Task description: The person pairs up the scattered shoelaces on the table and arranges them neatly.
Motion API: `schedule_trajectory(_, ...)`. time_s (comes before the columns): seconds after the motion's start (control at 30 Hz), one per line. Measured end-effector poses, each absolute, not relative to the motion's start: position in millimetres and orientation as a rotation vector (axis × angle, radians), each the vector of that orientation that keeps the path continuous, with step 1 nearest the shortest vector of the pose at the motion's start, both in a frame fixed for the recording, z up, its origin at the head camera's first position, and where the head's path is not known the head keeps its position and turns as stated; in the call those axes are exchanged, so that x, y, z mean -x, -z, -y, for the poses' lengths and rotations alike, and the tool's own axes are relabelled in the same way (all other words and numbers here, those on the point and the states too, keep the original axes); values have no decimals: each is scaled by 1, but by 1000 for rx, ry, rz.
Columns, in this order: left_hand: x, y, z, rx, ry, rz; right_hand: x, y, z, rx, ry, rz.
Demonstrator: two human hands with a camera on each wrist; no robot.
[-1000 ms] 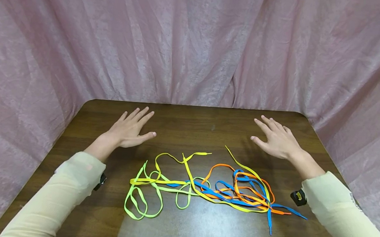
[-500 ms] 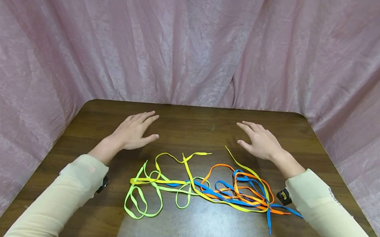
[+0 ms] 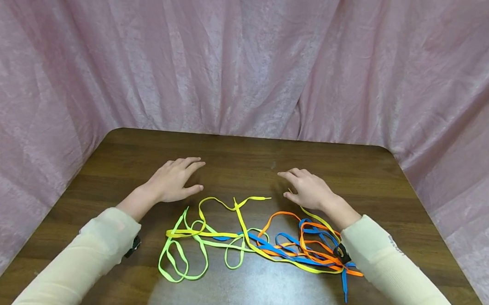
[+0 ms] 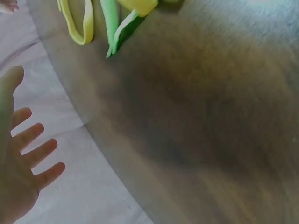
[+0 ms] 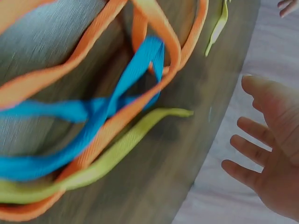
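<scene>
Left hand and right hand hold nothing, well apart, fingers relaxed, thumbs facing each other, forearms angled inward.

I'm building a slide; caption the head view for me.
Left hand and right hand, both empty, over a brown table strewn with colorful laces.

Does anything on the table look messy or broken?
Just tangled: the orange lace and blue lace overlap in a loopy jumble toward the right, while yellow lacing crosses the green lace toward the left. I can't see any tear or spill.
</scene>
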State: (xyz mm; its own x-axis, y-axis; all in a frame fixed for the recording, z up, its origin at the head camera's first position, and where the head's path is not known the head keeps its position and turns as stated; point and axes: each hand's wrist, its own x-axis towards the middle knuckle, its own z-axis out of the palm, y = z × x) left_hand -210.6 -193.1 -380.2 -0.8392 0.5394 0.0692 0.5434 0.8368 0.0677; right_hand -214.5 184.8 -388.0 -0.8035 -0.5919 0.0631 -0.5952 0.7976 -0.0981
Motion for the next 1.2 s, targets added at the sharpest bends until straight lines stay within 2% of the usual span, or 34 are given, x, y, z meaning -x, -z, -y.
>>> schedule_trajectory(0.57, 198, 406, 186, 934, 172, 2896, 207, 407, -131, -1155, -168, 3045)
schedule_trajectory(1.2, 191, 416, 176, 879, 123, 3024, 214, 420, -101, -1151, -138, 3068)
